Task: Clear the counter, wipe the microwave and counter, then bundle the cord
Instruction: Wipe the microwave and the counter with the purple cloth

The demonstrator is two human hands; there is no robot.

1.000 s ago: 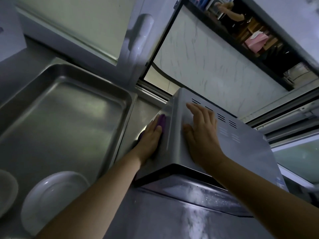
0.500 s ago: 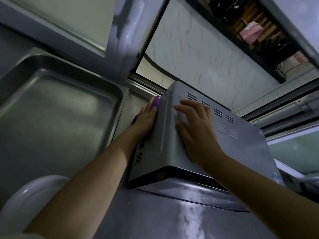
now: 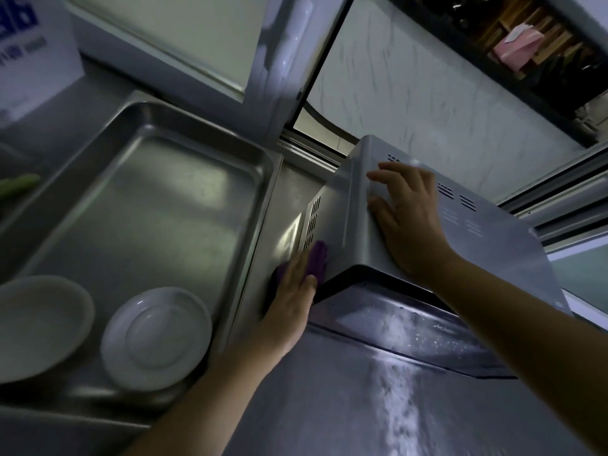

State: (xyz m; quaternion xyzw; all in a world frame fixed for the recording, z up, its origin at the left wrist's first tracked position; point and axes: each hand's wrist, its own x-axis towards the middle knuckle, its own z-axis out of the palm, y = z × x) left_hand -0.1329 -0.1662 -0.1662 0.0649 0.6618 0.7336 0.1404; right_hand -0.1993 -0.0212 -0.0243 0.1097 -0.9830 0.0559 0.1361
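Tray (image 3: 108, 205) with plates (image 3: 154, 337) beside microwave (image 3: 513, 258)

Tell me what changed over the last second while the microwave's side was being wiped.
The left hand slid the purple cloth along the microwave side wall, from the rear top corner down and forward to near the front edge, uncovering the side vents. Nothing was taken hold of or let go. The right hand stayed flat on the microwave's top, bracing it; the plates remain in the steel tray.
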